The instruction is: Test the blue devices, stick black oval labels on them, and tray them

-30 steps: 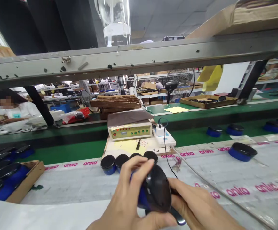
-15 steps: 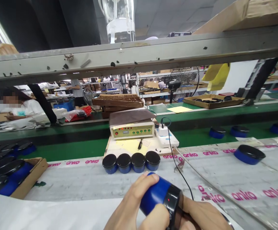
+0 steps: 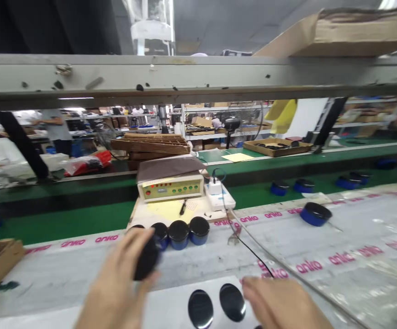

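My left hand (image 3: 116, 278), smeared by motion, is wrapped round a blue round unit with a black face (image 3: 147, 259) and holds it tilted above the bench. Beyond it stands a row of blue units with black tops (image 3: 178, 235), one partly hidden by my fingers. My right hand (image 3: 283, 301) is lower right, fingers pressed together. A thin black cable (image 3: 249, 249) runs down from a white plug (image 3: 214, 185) into that hand; its end is hidden. Beside my right fingers, two shiny black oval discs (image 3: 200, 309) lie on a white sheet (image 3: 169, 304).
A tester box with lights and buttons (image 3: 171, 188) stands behind the row. Another blue unit (image 3: 315, 214) sits to the right; several more lie on the green belt (image 3: 92, 214). A cardboard box (image 3: 4, 262) is at left. A shelf beam (image 3: 184, 73) crosses overhead.
My hands have separated: the left carried the blue unit leftward, while the right stays at lower right. The cable is off the unit. Black discs now show, and the view has swung right.
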`<state>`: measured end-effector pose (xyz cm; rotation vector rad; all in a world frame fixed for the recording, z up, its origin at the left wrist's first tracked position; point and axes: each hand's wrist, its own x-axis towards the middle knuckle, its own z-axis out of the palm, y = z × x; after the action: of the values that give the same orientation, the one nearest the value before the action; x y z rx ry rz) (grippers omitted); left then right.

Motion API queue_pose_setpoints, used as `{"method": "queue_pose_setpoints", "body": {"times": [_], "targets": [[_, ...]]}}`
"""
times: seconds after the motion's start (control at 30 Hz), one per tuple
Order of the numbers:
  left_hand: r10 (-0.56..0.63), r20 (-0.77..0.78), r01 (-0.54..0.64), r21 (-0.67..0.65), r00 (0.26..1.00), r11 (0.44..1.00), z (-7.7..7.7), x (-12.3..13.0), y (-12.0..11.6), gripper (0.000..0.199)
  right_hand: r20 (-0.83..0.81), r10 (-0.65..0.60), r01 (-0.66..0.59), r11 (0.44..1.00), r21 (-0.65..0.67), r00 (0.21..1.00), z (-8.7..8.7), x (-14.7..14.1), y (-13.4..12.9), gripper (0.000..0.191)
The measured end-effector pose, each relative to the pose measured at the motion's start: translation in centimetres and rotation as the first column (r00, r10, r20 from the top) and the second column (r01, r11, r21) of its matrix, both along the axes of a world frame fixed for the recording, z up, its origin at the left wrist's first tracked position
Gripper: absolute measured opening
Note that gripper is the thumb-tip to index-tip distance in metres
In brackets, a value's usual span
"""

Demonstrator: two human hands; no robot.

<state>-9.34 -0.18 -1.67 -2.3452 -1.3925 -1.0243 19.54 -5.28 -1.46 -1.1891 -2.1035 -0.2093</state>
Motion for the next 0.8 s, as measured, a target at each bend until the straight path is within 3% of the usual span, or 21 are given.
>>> {"method": "queue_pose_setpoints", "body": {"times": [0.03, 0.07, 0.1, 0.13, 0.23, 0.3, 0.33, 0.4, 0.47, 0.5, 0.53, 0.6, 0.63, 0.67, 0.7, 0.73, 0.77, 0.8], "targets": [[0.06, 0.002, -0.06, -0.038, 0.998, 0.997, -1.1, -1.5, 1.0, 0.053, -0.063, -0.164, 0.159, 0.984, -0.076, 0.984, 0.2, 1.7, 0.7, 0.036], [0.081, -0.017, -0.082, -0.109, 0.997, 0.991, -2.2, -2.9, 2.0, 0.053, -0.115, -0.343, 0.323, 0.933, -0.16, 0.932, 0.4, 3.6, 1.7, 0.039], [0.101, -0.023, -0.104, -0.169, 0.995, 0.98, -3.4, -4.1, 2.9, 0.049, -0.137, -0.585, 0.541, 0.8, -0.26, 0.799, 0.6, 5.8, 2.9, 0.04], [0.083, -0.028, -0.087, -0.218, 0.996, 0.972, -4.4, -4.9, 3.6, 0.049, -0.139, -0.694, 0.644, 0.711, -0.281, 0.706, 0.7, 8.1, 4.3, 0.037], [0.055, -0.025, -0.061, -0.309, 0.998, 0.949, -6.6, -5.5, 4.5, 0.047, -0.157, -0.873, 0.818, 0.487, -0.305, 0.461, 0.6, 14.3, 8.3, 0.019], [0.064, -0.016, -0.065, -0.31, 0.998, 0.949, -6.9, -4.7, 4.0, 0.044, -0.174, -0.918, 0.842, 0.395, -0.367, 0.355, 0.4, 17.2, 10.1, 0.026], [0.076, -0.009, -0.075, -0.292, 0.997, 0.954, -6.6, -4.2, 3.7, 0.044, -0.183, -0.923, 0.83, 0.386, -0.403, 0.34, 0.3, 18.1, 10.6, 0.029], [0.092, 0.058, -0.074, -0.262, 0.994, 0.962, -5.5, -2.8, 2.7, 0.043, -0.205, -0.895, 0.762, 0.445, -0.469, 0.397, 0.5, 18.8, 10.9, 0.027], [0.047, 0.247, 0.034, -0.315, 0.968, 0.949, -3.6, -0.7, 1.6, 0.042, -0.246, -0.805, 0.635, 0.582, -0.509, 0.54, 1.1, 17.6, 10.6, 0.027], [0.002, 0.392, 0.159, -0.377, 0.92, 0.912, -2.4, 0.5, 1.1, 0.041, -0.273, -0.732, 0.545, 0.659, -0.519, 0.624, 1.5, 16.2, 10.2, 0.03], [-0.028, 0.548, 0.318, -0.443, 0.836, 0.839, -1.1, 2.0, 0.6, 0.042, -0.303, -0.643, 0.442, 0.729, -0.522, 0.703, 2.1, 14.4, 9.7, 0.034], [0.075, 0.803, 0.627, -0.516, 0.591, 0.584, 1.5, 5.1, 0.1, 0.044, -0.379, -0.395, 0.159, 0.838, -0.522, 0.837, 3.4, 9.8, 8.2, 0.043], [0.146, 0.886, 0.765, -0.455, 0.44, 0.456, 2.6, 6.6, 0.0, 0.05, -0.424, -0.235, -0.017, 0.86, -0.51, 0.874, 4.1, 7.4, 7.3, 0.046], [0.219, 0.926, 0.864, -0.368, 0.307, 0.344, 3.5, 7.9, 0.1, 0.052, -0.514, -0.005, -0.288, 0.823, -0.489, 0.858, 4.9, 5.1, 6.3, 0.05], [0.29, 0.929, 0.934, -0.295, 0.231, 0.203, 4.3, 9.0, 0.2, 0.055, -0.535, 0.124, -0.436, 0.741, -0.51, 0.836, 5.6, 3.2, 5.4, 0.053], [0.361, 0.912, 0.972, -0.228, 0.194, 0.054, 4.8, 9.7, 0.4, 0.06, -0.516, 0.181, -0.465, 0.733, -0.497, 0.837, 6.2, 1.6, 4.5, 0.053], [0.418, 0.891, 0.984, -0.167, 0.177, -0.06, 5.2, 10.0, 0.5, 0.064, -0.464, 0.202, -0.438, 0.757, -0.486, 0.863, 6.6, 0.5, 3.7, 0.051], [0.459, 0.872, 0.984, -0.117, 0.168, -0.137, 5.5, 10.0, 0.6, 0.066, -0.378, 0.17, -0.345, 0.818, -0.46, 0.91, 6.8, -0.1, 3.1, 0.044]]}}
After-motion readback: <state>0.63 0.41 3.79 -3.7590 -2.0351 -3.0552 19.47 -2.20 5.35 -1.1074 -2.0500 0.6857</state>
